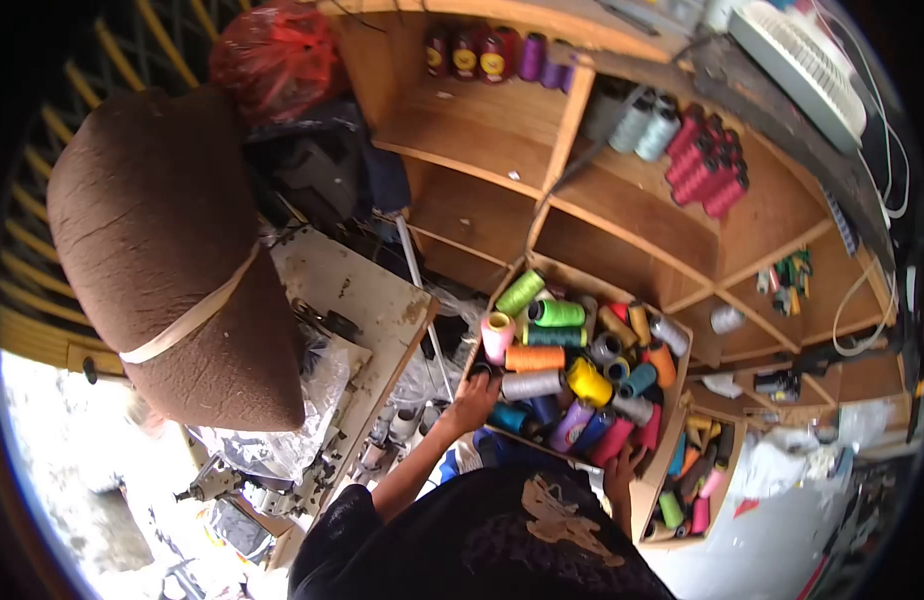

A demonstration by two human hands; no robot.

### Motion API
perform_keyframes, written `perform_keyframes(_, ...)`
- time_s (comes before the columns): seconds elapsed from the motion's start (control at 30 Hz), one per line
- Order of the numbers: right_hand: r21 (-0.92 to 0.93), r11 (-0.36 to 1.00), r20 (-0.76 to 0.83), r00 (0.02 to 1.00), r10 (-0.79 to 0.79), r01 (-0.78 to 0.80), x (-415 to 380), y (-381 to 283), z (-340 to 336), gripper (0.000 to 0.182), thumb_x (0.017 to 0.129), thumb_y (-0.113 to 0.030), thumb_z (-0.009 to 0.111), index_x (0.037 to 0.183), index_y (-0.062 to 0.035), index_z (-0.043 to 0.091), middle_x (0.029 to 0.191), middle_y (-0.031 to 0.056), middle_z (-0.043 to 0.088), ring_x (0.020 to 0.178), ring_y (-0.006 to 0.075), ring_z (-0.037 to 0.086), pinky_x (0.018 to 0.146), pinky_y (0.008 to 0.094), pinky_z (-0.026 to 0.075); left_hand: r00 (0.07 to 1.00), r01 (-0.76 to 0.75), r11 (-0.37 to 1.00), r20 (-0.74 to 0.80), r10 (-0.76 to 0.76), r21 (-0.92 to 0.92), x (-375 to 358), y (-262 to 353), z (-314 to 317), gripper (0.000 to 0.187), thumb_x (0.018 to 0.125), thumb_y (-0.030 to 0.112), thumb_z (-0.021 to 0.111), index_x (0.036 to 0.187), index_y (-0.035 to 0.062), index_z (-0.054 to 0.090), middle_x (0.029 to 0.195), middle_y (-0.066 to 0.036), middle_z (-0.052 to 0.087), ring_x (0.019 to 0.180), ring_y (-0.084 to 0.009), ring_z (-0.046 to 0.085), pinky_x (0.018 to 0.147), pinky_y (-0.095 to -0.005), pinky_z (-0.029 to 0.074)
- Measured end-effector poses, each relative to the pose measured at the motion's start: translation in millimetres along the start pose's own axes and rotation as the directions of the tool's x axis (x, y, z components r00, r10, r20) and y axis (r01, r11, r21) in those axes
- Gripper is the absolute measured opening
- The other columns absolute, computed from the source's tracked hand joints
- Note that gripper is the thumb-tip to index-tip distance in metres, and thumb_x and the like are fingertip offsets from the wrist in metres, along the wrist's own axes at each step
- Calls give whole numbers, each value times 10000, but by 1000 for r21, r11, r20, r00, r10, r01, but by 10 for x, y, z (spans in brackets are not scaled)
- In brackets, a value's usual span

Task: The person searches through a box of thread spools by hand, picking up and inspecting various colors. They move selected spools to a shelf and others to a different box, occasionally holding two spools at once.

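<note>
Dozens of thread cones fill the wooden box (672,400) I carry in front of me, below the big shelf unit (622,210). I judge this to be the carrying or steadying step, and the next move calls for a level, firm hold so nothing rolls out. My left hand (474,400) grips the box's near-left edge, fingers curled over the rim beside a grey spool (531,384). My right hand (622,468) presses under the lower edge, fingers spread against the wood. The cones lie on their sides, jumbled and touching: green (557,313), orange (534,358), yellow (589,381), pink (497,335).
</note>
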State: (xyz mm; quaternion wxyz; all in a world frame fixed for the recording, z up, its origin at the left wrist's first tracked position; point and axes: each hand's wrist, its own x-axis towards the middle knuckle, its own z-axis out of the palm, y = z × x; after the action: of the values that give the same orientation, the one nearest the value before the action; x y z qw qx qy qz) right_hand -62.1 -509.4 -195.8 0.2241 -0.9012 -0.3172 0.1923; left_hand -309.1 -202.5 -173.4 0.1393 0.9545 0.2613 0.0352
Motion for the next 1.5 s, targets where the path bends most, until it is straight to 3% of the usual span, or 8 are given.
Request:
perform_keyframes(0.17, 57, 992, 51, 993, 106, -108, -48, -295, -151, 484, 933, -263, 394, 1385, -91, 374, 1498, 346, -7, 1373, 497, 165, 1036, 595, 230, 999, 31, 991, 19, -29, -127, -5, 15, -102, 569, 795, 103, 564, 1332, 0, 408, 1264, -285, 431, 1158, -412, 460, 996, -486, 365)
perform_keyframes(0.5, 80, 993, -36, 995, 89, -86, -104, -508, -175, 419, 923, -237, 400, 1298, -52, 435, 1497, 346, 23, 1378, 468, 171, 1054, 530, 218, 972, 237, 877, 99, -215, -419, 169, 218, -858, 680, 734, 269, 751, 1296, 25, 458, 1183, -194, 556, 1067, -367, 568, 883, -443, 477)
perform_keyframes(0.77, 110, 992, -100, 992, 75, -64, -112, -540, -149, 400, 894, -181, 412, 1262, -31, 468, 1430, 354, 222, 1429, 390, 65, 1009, 527, 237, 998, 30, 978, -56, -42, -206, 486, 327, -892, 668, 669, 272, 809, 1232, 81, 505, 1161, -175, 496, 1067, -347, 554, 844, -459, 496)
perform_keyframes(0.93, 133, 988, -124, 987, 99, -82, -125, -629, -192, 428, 883, -186, 425, 1288, -54, 472, 1429, 329, 251, 1425, 383, 88, 1029, 520, 221, 997, 35, 974, -66, -51, -223, 477, 360, -757, 666, 591, 163, 842, 1167, 99, 512, 1160, -208, 458, 1234, -467, 363, 958, -525, 418)
perform_keyframes(1.03, 144, 987, -135, 987, 91, -71, -117, -598, -158, 422, 881, -186, 426, 1278, -55, 482, 1428, 328, 253, 1425, 377, 92, 1034, 515, 219, 992, 4, 986, -120, -25, -169, 455, 397, -720, 643, 615, 203, 819, 1166, 91, 508, 1077, -198, 485, 1075, -424, 503, 1105, -539, 239)
perform_keyframes(1.27, 133, 988, -184, 978, 101, -77, -135, -565, -119, 399, 888, -215, 432, 1245, -54, 513, 1448, 334, 226, 1402, 387, 182, 1030, 488, 246, 984, -63, 993, -175, 45, -101, 433, 465, -812, 614, 615, 147, 794, 1150, 65, 503, 1046, -168, 531, 996, -385, 532, 998, -510, 359)
perform_keyframes(1.37, 170, 983, -181, 978, 104, -73, -134, -610, -164, 392, 888, -216, 434, 1235, -56, 519, 1449, 334, 225, 1406, 381, 177, 1023, 491, 255, 998, 44, 937, 49, -29, -348, 362, 375, -705, 598, 609, 113, 773, 1136, 54, 495, 1012, -169, 557, 959, -390, 540, 923, -501, 402)
perform_keyframes(1.5, 171, 982, -154, 982, 112, -85, -131, -598, -171, 400, 884, -211, 436, 1245, -59, 517, 1449, 332, 227, 1412, 370, 169, 1027, 491, 252, 999, 21, 912, 38, -5, -409, 224, 340, -609, 646, 588, 112, 791, 1158, 64, 489, 979, -151, 568, 941, -344, 553, 884, -453, 424)
